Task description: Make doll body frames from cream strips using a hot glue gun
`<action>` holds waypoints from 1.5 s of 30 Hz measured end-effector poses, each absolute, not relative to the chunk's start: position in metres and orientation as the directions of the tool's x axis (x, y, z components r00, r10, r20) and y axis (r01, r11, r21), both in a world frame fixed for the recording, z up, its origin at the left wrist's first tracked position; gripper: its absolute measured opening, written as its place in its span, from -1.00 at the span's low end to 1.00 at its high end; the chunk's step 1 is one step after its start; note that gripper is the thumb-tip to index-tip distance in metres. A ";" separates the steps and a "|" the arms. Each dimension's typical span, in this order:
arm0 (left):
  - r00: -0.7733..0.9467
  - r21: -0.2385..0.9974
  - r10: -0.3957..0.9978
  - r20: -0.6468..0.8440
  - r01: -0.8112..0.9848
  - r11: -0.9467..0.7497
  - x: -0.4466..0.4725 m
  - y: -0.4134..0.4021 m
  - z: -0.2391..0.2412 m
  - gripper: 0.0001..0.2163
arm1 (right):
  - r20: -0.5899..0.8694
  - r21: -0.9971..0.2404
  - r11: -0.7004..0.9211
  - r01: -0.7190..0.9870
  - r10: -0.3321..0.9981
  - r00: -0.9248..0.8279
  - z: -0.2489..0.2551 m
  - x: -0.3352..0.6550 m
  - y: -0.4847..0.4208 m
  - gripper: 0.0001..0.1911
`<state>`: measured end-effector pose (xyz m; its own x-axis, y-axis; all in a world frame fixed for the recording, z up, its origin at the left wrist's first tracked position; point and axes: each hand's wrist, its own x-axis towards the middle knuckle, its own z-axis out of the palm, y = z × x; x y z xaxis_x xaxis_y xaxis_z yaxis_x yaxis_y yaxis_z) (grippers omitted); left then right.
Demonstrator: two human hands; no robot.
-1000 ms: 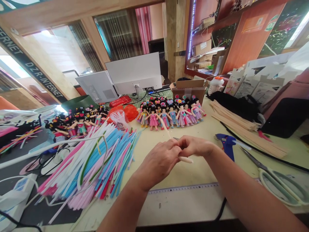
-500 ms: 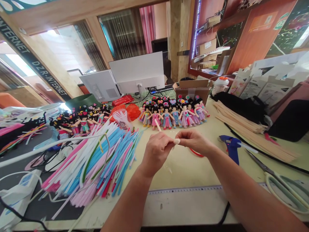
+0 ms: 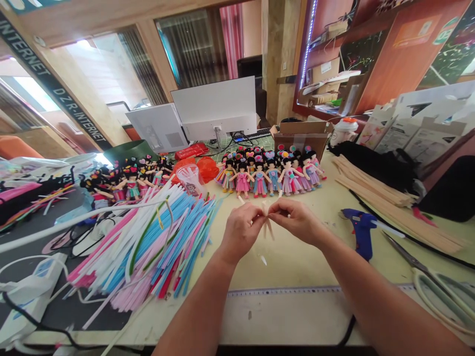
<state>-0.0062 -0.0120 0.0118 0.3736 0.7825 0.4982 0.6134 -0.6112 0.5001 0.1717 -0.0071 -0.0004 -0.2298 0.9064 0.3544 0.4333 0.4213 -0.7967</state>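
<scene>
Over the middle of the table, my left hand (image 3: 243,227) and my right hand (image 3: 299,220) meet fingertip to fingertip. Both pinch a small beige pipe-cleaner figure (image 3: 268,230). Two short strands of it hang below the fingers. Pale ends also stick up beside each hand, and the fingers hide the figure's centre. Just beyond my hands stand rows of finished pipe-cleaner dolls (image 3: 260,180) with black hair and coloured skirts. A large pile of white, blue and pink pipe cleaners (image 3: 148,247) lies left of my left hand.
Right of my forearm are a blue glue gun (image 3: 359,230), scissors (image 3: 426,277) and beige pipe cleaners (image 3: 386,198). A ruler (image 3: 282,290) runs along the front. More dolls (image 3: 129,183), a plastic cup (image 3: 189,178), a cardboard box (image 3: 304,138) and a monitor (image 3: 218,109) stand farther back.
The figure has turned between my fingers, so two strands now hang down below them. A pale end now shows above my right hand. The red curve by my right wrist no longer shows.
</scene>
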 end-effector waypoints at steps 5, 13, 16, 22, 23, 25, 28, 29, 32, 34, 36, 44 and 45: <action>0.414 0.455 0.772 0.483 0.634 -0.625 -0.006 -0.009 0.008 -0.83 | 0.381 -0.755 0.438 0.488 0.898 -0.217 -0.004 0.170 -0.007 -0.73; 0.483 0.291 0.749 0.453 0.715 -0.636 -0.005 -0.009 0.006 -0.82 | 0.407 -0.704 0.470 0.533 0.881 -0.240 -0.001 0.166 -0.007 -0.68; 0.474 0.345 0.755 0.452 0.688 -0.638 -0.006 -0.008 0.005 -0.84 | 0.378 -0.740 0.436 0.513 0.899 -0.220 -0.004 0.168 -0.005 -0.70; 0.415 0.415 0.773 0.479 0.669 -0.616 -0.007 -0.007 0.005 -0.89 | 0.308 -0.794 0.346 0.500 0.938 -0.159 -0.011 0.169 -0.001 -0.74; 0.405 0.415 0.777 0.481 0.676 -0.609 -0.007 -0.007 0.005 -0.89 | 0.321 -0.784 0.356 0.509 0.934 -0.158 -0.011 0.169 -0.001 -0.75; 0.399 0.402 0.777 0.486 0.687 -0.605 -0.007 -0.008 0.005 -0.88 | 0.364 -0.755 0.387 0.530 0.919 -0.153 -0.010 0.168 -0.001 -0.77; 0.394 0.361 0.771 0.500 0.714 -0.599 -0.006 -0.008 0.004 -0.86 | 0.413 -0.711 0.415 0.568 0.900 -0.141 -0.008 0.167 -0.003 -0.81; 0.389 0.344 0.769 0.507 0.727 -0.594 -0.005 -0.009 0.004 -0.87 | 0.423 -0.695 0.420 0.584 0.895 -0.140 -0.007 0.166 -0.004 -0.83; 0.373 0.282 0.765 0.525 0.771 -0.571 -0.003 -0.010 0.003 -0.85 | 0.440 -0.645 0.425 0.635 0.886 -0.146 -0.004 0.164 -0.007 -0.87; 0.366 0.253 0.764 0.531 0.792 -0.555 -0.002 -0.010 0.002 -0.84 | 0.451 -0.616 0.423 0.665 0.881 -0.143 -0.003 0.163 -0.008 -0.87; 0.362 0.245 0.767 0.530 0.801 -0.547 -0.002 -0.010 0.002 -0.84 | 0.460 -0.599 0.421 0.681 0.877 -0.137 -0.003 0.163 -0.008 -0.87; 0.344 0.283 0.823 0.453 0.819 -0.498 -0.005 -0.008 0.004 -0.86 | 0.494 -0.545 0.441 0.713 0.856 -0.152 -0.006 0.165 -0.008 -0.87; 0.339 0.287 0.830 0.442 0.824 -0.489 -0.005 -0.008 0.004 -0.86 | 0.498 -0.540 0.443 0.716 0.854 -0.152 -0.006 0.165 -0.008 -0.87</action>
